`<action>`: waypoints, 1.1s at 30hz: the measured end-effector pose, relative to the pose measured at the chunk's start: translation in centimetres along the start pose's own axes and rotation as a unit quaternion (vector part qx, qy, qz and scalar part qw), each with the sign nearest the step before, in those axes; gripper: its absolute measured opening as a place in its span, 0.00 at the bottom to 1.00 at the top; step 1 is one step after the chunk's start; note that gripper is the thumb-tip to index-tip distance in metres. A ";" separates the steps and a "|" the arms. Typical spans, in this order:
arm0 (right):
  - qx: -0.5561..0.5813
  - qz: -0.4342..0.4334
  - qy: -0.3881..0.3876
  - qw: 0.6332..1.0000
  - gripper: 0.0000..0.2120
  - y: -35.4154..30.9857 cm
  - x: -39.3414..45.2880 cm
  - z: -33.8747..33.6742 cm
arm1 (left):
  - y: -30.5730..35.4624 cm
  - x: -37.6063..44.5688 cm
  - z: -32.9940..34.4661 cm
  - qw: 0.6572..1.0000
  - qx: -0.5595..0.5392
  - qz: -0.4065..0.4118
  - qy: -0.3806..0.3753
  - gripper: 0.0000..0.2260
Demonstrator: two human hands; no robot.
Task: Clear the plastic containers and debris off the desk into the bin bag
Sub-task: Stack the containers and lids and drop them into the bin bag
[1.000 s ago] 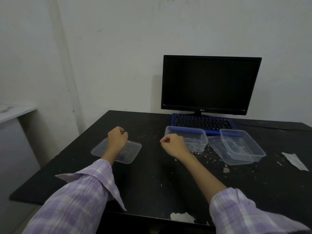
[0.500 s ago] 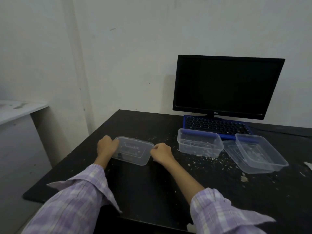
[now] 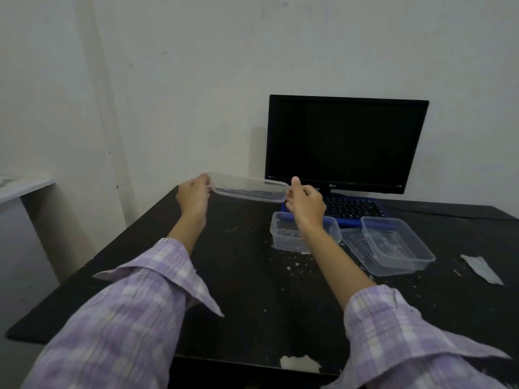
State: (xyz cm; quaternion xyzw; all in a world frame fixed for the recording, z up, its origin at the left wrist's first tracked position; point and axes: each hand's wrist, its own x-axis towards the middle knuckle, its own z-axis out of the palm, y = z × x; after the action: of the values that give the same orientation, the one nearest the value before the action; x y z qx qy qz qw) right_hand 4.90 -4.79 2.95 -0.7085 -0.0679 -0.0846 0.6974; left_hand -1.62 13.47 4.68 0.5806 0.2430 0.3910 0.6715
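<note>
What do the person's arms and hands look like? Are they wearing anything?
Both arms wear a loose shirt with a purple and white check pattern. The left sleeve and the right sleeve have wide cuffs pushed back from the wrists, leaving the forearms bare. The left hand and right hand are bare too: no gloves, and no rings or watch that I can see.

The lid [image 3: 248,189] held up over the desk is thin clear plastic, smooth and faintly glossy. Two tubs, one at 3 o'clock of centre [image 3: 286,234] and one further out at 3 o'clock [image 3: 398,245], are the same clear plastic, smeared inside. The desk [image 3: 252,304] is matt black, scuffed, speckled with pale crumbs, its front edge chipped white. The sleeves [image 3: 134,304] are soft checked cloth. The monitor [image 3: 346,141] has a dark, dull screen. At 3 o'clock lies a paper-like scrap [image 3: 481,269].
</note>
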 end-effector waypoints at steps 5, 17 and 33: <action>0.035 0.028 0.050 0.998 0.07 1.1 1.5 -5.2 | -1.3 -2.7 4.1 0.994 -0.076 -0.059 -0.043 0.06; -0.111 0.052 0.048 0.991 0.11 6.4 2.1 -10.4 | -7.8 -6.7 8.2 0.975 0.161 -0.078 -0.128 0.09; -0.239 0.072 -0.030 0.968 0.12 8.3 4.4 -10.4 | -8.5 -4.8 8.9 0.932 0.255 -0.041 -0.254 0.08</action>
State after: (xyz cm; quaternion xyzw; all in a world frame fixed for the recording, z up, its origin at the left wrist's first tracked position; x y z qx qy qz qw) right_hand 10.67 -15.45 -4.05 -0.8598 -0.0156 -0.0265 0.5097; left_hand 4.66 4.18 -2.36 0.8018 0.1791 0.1272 0.5558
